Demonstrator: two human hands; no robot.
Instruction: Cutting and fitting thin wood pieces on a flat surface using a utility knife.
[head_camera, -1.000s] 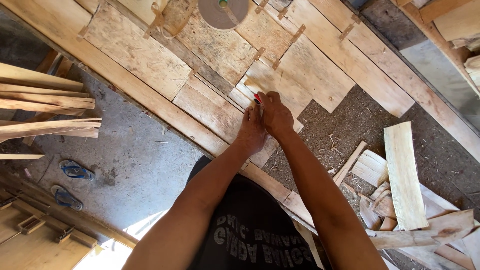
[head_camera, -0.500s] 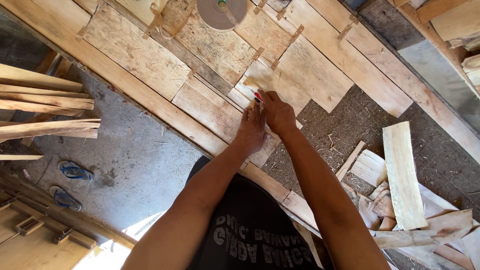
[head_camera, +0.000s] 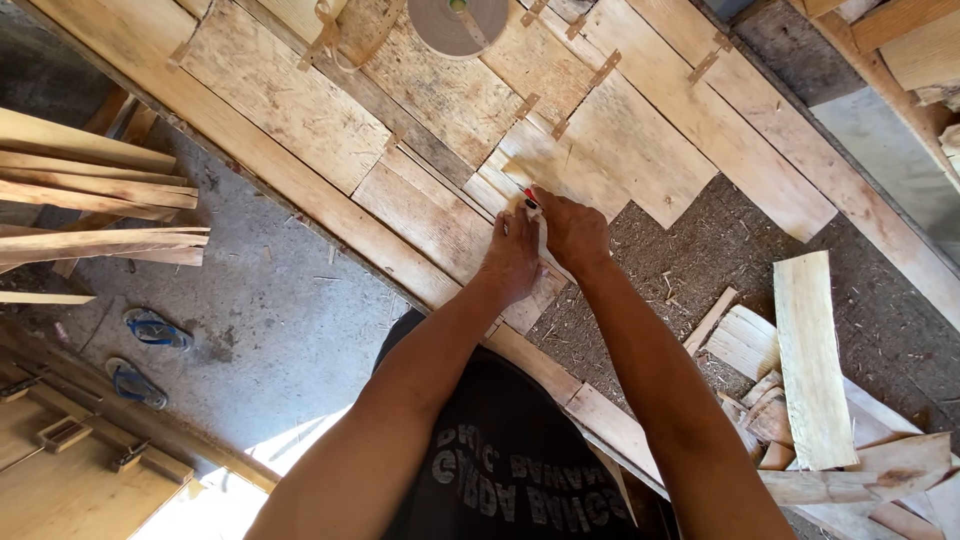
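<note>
Here, right hand (head_camera: 572, 232) fingers pinched round red-tipped marker (head_camera: 530, 197) on wooden board (head_camera: 535, 165) — left hand (head_camera: 510, 262) flat, fingers released, pressing pale strip (head_camera: 545, 255).

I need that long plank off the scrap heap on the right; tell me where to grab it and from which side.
Grip the long pale plank at its upper end, coming from above the scrap pile. That end lies bare on the sawdust floor, while offcuts crowd and overlap its lower end, probably pinning it.

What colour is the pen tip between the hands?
Red, on the pen in the head view.
</note>
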